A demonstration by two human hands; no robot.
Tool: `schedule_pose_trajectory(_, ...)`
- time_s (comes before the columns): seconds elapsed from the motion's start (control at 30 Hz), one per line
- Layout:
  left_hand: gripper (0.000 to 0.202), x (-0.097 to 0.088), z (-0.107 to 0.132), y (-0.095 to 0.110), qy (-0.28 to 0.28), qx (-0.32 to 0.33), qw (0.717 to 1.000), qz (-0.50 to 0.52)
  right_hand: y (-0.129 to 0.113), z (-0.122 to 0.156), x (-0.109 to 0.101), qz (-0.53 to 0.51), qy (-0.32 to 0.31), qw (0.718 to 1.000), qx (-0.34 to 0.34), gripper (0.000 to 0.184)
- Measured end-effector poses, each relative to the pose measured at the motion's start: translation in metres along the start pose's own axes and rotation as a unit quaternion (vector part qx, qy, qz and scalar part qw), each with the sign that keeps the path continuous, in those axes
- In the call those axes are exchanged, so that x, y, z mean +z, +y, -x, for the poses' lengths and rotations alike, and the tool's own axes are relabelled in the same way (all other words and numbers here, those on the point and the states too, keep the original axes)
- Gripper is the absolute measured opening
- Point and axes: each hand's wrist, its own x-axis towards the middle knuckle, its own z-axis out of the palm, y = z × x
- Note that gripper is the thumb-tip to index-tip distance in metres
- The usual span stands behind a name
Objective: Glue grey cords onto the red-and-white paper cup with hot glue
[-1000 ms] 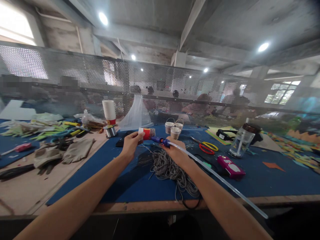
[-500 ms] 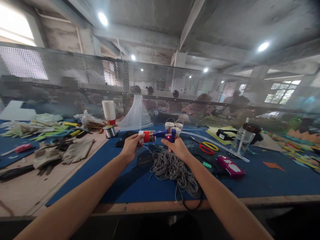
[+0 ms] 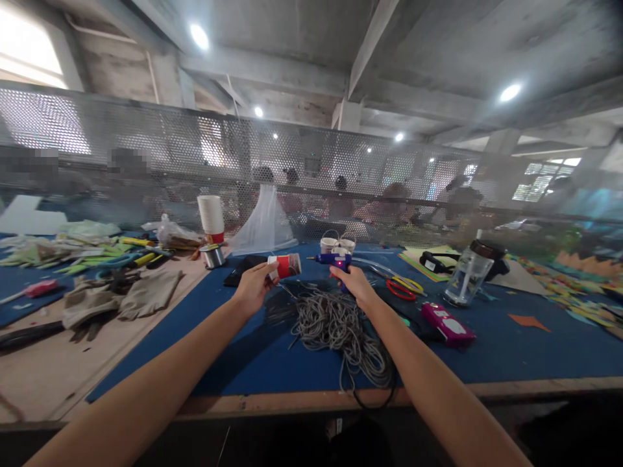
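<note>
My left hand is closed around a red and white paper cup, tipped on its side. A grey band shows at the cup's right end. In my right hand is a blue glue gun with a small red light, its nozzle pointing left at the cup with a gap between them. Clear glue stick trails from the gun's back toward the right. Below both hands lies a tangled heap of grey cord. Small white cups with thin handles stand just behind the gun.
Red- and yellow-handled scissors, a magenta box and a clear bottle lie to the right. On the left are stacked paper cups, a wire spool and work gloves. A perforated metal screen rises behind.
My right hand has drawn the glue gun to the right, so its nozzle is now away from the cup. My left hand still holds the cup in nearly the same place.
</note>
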Motion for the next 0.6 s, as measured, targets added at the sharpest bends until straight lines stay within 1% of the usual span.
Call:
schedule_pose_trajectory(0.03,0.016,0.0,0.0,0.0,0.001,-0.001,1.0,0.003,0.003,-0.002,-0.001,0.028,0.007,1.0,0.004,0.036)
schedule_pose_trajectory(0.1,0.015,0.001,0.0,-0.001,0.003,-0.003,1.0,0.007,0.009,-0.006,-0.004,0.175,0.022,0.984,0.001,0.044)
schedule_pose_trajectory(0.17,0.014,0.002,0.001,0.0,0.004,-0.005,1.0,0.009,0.013,-0.009,-0.006,0.235,0.025,0.972,0.007,0.046)
schedule_pose_trajectory(0.33,0.014,0.005,0.007,0.003,-0.01,-0.014,1.0,0.022,0.019,-0.013,-0.009,0.29,0.012,0.957,0.023,0.038)
schedule_pose_trajectory(0.47,0.016,0.007,0.01,0.004,-0.023,-0.019,0.999,0.023,0.018,-0.01,-0.01,0.332,0.021,0.943,0.025,0.038)
schedule_pose_trajectory(0.6,0.017,0.008,0.012,0.004,-0.029,-0.02,0.999,0.017,0.015,-0.004,-0.01,0.391,0.034,0.92,0.024,0.042)
